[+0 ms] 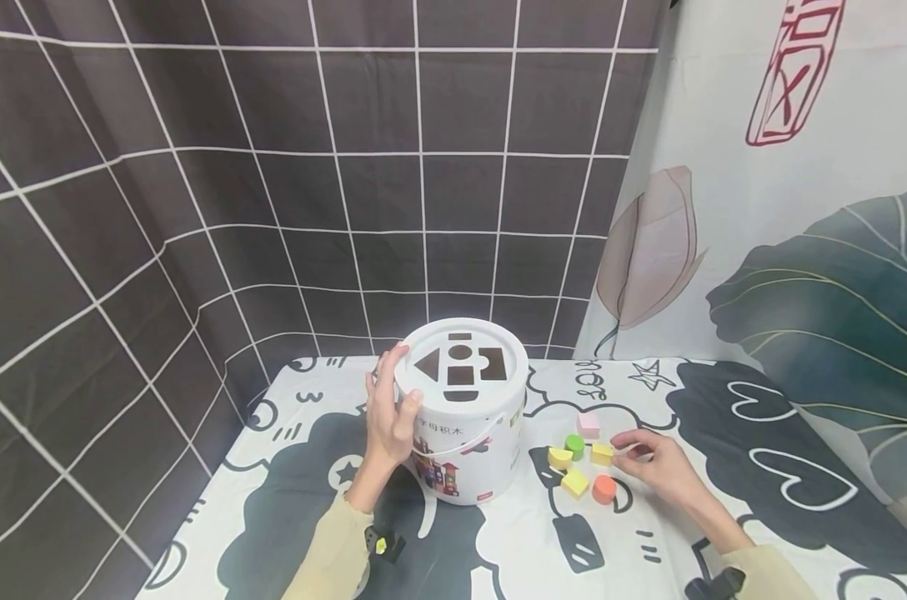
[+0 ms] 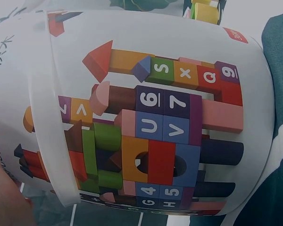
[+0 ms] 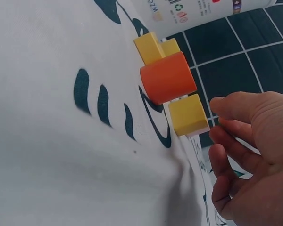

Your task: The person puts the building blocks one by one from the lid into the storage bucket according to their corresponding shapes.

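Note:
A white bucket with a lid stands upright on the cloth. The lid has cut-out holes of several shapes. My left hand rests against the bucket's left side at the lid's edge, thumb toward the front and fingers spread. The left wrist view shows the bucket's printed blocks up close. Beside a yellow block, my right hand has its thumb and fingertips just apart from it. An orange cylinder lies close by.
Around the right hand lie a pink block, a green block, and two more yellow pieces, one rounded and one squarish. A dark gridded curtain hangs behind the table. The bucket's white handle hangs in front.

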Motion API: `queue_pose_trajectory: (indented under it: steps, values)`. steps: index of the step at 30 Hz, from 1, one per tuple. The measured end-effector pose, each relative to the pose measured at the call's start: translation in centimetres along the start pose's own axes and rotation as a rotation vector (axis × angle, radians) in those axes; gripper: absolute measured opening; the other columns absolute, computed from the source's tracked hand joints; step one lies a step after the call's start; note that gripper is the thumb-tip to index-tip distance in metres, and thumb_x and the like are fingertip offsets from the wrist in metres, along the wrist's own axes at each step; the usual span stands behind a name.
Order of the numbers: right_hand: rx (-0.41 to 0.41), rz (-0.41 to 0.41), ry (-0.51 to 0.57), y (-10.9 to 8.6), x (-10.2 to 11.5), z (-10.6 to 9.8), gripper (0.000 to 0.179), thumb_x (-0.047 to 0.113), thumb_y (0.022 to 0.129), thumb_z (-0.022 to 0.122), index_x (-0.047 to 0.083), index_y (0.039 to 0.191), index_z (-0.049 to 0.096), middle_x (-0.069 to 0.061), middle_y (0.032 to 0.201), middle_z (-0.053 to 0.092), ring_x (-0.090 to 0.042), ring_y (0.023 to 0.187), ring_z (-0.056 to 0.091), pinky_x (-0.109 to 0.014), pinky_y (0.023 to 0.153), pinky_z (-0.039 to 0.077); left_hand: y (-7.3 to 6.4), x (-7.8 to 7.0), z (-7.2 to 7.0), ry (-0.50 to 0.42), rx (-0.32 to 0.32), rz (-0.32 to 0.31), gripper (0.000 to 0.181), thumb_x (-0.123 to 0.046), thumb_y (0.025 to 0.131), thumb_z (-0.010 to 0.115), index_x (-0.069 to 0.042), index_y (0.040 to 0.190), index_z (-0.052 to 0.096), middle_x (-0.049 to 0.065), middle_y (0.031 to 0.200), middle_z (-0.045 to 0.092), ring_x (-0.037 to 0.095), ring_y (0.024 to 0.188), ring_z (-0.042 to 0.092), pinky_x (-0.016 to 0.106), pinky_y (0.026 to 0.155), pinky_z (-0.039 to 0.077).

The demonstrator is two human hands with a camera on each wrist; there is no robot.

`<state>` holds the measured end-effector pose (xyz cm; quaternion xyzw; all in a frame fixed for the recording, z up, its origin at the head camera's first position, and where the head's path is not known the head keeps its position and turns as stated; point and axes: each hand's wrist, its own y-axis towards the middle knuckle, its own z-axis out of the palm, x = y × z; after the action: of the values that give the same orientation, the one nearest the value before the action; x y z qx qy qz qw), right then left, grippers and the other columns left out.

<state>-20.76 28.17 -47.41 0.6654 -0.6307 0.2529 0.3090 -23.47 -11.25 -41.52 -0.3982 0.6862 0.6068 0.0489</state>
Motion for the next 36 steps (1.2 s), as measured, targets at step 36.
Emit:
queue_pose_trajectory:
  steps: [36]
  values:
    - [-0.042, -0.036, -0.06, 0.6, -1.2, 1.2, 0.027, 0.009, 0.08, 0.08, 0.002, 0.105, 0.072, -0.005, 0.091, 0.07, -0.021, 0.082, 0.063, -0.038, 0.074, 0.051, 0.0, -0.2, 0.0, -0.002, -0.001, -0.003, 0.065, -0.034, 0.084, 0.041, 0.0, 0.139, 0.049, 0.022, 0.144, 0.05, 0.051, 0.137, 0.035, 0.072, 0.11, 0.005]
